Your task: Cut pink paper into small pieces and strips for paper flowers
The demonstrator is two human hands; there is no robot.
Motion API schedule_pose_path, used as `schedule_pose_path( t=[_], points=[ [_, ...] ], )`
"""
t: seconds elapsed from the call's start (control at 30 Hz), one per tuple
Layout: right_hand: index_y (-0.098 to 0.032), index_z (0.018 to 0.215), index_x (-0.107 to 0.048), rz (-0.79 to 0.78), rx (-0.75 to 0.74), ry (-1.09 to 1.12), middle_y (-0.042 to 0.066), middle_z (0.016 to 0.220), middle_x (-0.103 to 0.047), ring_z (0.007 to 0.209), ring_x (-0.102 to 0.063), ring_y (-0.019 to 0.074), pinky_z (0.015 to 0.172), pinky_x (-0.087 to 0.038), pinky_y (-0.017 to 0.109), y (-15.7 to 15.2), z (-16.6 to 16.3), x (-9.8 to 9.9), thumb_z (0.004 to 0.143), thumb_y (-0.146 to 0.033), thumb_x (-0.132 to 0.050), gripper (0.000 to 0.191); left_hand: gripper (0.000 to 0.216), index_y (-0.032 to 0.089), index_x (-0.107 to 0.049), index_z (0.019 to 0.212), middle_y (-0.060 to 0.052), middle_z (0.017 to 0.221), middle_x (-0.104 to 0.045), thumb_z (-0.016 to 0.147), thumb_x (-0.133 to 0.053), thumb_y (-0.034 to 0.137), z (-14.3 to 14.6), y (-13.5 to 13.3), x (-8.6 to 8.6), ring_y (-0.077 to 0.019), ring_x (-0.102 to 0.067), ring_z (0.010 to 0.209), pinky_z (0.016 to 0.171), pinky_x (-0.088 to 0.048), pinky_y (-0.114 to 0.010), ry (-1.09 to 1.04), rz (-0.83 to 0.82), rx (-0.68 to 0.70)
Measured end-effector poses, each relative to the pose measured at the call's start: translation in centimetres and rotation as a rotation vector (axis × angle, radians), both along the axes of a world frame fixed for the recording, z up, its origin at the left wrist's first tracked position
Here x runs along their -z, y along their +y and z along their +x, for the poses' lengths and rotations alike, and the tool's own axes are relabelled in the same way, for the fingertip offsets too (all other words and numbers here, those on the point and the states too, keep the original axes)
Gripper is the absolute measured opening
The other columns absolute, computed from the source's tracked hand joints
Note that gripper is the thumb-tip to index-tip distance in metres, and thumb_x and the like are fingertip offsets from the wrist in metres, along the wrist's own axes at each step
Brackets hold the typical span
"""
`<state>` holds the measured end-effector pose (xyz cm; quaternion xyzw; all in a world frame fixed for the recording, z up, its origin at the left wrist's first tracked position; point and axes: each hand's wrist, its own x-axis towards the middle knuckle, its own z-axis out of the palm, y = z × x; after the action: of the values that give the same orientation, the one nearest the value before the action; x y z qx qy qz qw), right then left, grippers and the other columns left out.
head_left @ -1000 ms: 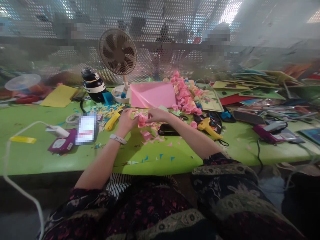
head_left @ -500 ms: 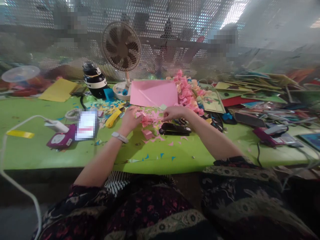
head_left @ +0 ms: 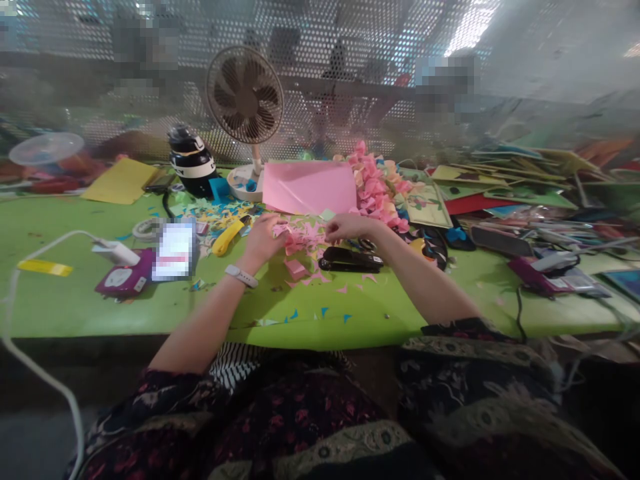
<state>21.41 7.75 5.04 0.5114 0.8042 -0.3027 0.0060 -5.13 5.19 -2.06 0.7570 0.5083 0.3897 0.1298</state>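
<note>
My left hand (head_left: 263, 239), with a pale watch on its wrist, has its fingers curled round a folded pink paper piece (head_left: 292, 243). A short way to the right, my right hand (head_left: 346, 228) is closed, its fingers bent together; whatever they pinch is too small to make out. Between and below both hands lie pink paper scraps (head_left: 314, 235). A small pink paper stack (head_left: 296, 269) rests just in front of them. Beside it lies a black stapler (head_left: 350, 259), under my right wrist. Left of my left hand is a yellow cutter (head_left: 229, 237).
Behind my hands is a pink sheet (head_left: 310, 188), with a heap of pink paper petals (head_left: 375, 180) at its right. A fan (head_left: 245, 97) and a black bottle (head_left: 193, 167) stand further back. A phone (head_left: 174, 250) and corded purple box (head_left: 125, 275) lie left; paper piles (head_left: 495, 177) fill the right.
The view has shifted very slightly. Both hands stay in nearly the same place, with only small movement at the fingers.
</note>
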Motion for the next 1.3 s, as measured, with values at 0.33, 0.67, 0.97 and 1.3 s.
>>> schedule_pose_path(
  t=[0.33,0.67,0.97,1.3],
  points=[
    [-0.019,0.076,-0.066,0.179,0.247,0.923,0.001,0.071,-0.07,0.066,-0.064,0.0117,0.07,-0.057,0.028,-1.9,-4.2,1.0,0.081,-0.041,-0.086,0.03,0.045,0.017,-0.071,0.113,-0.007,0.09,-0.078,0.084,-0.08,0.05,2.4,-2.7,-1.0,-0.0192,-0.073,0.081,0.079,-0.059,-0.034,-0.569,-0.323,0.39],
    [-0.021,0.081,-0.064,0.33,0.295,1.029,0.0,0.075,-0.068,0.072,-0.064,0.0153,0.071,-0.054,0.03,-4.5,-5.9,2.1,0.081,-0.055,-0.078,0.037,0.037,0.016,-0.071,0.098,-0.004,0.084,-0.076,0.078,-0.088,0.041,2.7,-3.0,-1.6,-0.0163,-0.073,0.077,0.078,-0.06,-0.032,-0.782,-0.38,0.409],
    [-0.022,0.082,-0.065,0.465,0.324,0.976,0.001,0.078,-0.069,0.074,-0.063,0.0161,0.073,-0.053,0.031,-5.2,-6.3,3.0,0.084,-0.055,-0.071,0.034,0.043,0.015,-0.075,0.094,-0.004,0.078,-0.074,0.076,-0.085,0.053,3.0,-3.3,-1.4,-0.015,-0.067,0.071,0.069,-0.055,-0.028,-0.732,-0.282,0.317],
    [-0.022,0.085,-0.067,0.355,0.282,1.017,0.002,0.078,-0.072,0.072,-0.066,0.0178,0.069,-0.056,0.033,-5.5,-6.4,4.0,0.084,-0.051,-0.073,0.03,0.044,0.015,-0.077,0.086,-0.005,0.083,-0.076,0.066,-0.093,0.051,3.1,-3.4,-1.4,-0.0165,-0.069,0.074,0.074,-0.059,-0.032,-0.759,-0.329,0.316]
  ],
)
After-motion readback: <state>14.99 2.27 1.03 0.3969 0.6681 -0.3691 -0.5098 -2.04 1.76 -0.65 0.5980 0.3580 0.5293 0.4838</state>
